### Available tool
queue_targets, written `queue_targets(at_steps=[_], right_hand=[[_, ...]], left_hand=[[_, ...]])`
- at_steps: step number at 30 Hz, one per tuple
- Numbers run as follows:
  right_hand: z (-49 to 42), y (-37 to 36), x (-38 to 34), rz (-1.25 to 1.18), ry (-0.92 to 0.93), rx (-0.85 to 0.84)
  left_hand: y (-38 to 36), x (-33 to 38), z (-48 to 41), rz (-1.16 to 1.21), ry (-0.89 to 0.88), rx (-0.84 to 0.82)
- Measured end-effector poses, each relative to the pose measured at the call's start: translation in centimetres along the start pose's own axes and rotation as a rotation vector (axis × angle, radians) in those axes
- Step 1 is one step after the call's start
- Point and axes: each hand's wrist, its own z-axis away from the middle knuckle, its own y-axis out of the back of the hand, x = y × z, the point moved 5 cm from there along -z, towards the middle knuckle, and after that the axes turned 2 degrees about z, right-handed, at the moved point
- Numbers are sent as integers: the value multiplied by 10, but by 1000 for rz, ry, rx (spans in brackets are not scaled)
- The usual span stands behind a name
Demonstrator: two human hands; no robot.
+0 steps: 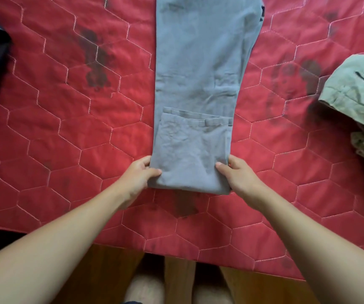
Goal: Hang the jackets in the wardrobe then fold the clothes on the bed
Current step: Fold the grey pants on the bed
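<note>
A red quilted bed (67, 139) carried the grey trousers (198, 73) lengthwise at frame centre. The left hand (140, 175) and right hand (239, 175) gripped the folded near end, fingers (154, 171) clamped on its side edges. Uneven lifting could skew the fold or spill the layers.

Both forearms extended forward; left hand (140, 173) and right hand (237, 175) pinch opposite sides of grey trousers (189, 148), thumbs on top.
</note>
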Motion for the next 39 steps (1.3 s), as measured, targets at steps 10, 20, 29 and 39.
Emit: queue_targets(at_steps=[10,20,29,39], right_hand=[[20,-19,15,49,-49,59],[-32,64,-189,-339,349,104],[-55,12,-40,8,-113,90],[26,-13,28,343,-151,252]], left_hand=[[-10,-16,25,-137,-23,-13],[12,187,-22,242,-487,51],[5,43,-41,-47,-41,108],[-9,-26,12,-339,-141,104]])
